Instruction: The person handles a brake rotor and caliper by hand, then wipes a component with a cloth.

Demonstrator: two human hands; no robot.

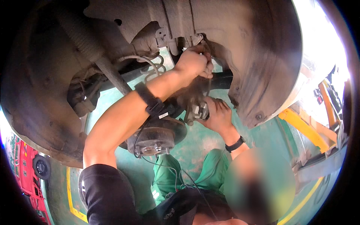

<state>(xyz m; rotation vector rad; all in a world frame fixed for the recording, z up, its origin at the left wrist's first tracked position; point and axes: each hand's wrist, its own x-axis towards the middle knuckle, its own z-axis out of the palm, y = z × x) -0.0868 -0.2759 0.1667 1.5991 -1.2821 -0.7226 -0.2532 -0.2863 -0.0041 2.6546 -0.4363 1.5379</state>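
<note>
My left hand (195, 63) reaches up inside the wheel well, its fingers curled closed around the upper part of a thin brake hose (208, 88). What its fingertips press on is partly hidden. The hose runs down from there toward a grey metal brake caliper (197, 111). My right hand (220, 115) grips the caliper from its right side, with the thumb below and the fingers over the top. To the left of the caliper, under my left forearm, is the wheel hub (150, 139) with studs pointing downward.
The dusty wheel-well liner (258, 56) curves around both hands. A shock absorber (112, 73) slants down at the left, near a coil spring (152, 67). Thin cables (180, 172) hang over my lap. Yellow lift arms (305, 127) stand at right; a red vehicle (28, 172) is at far left.
</note>
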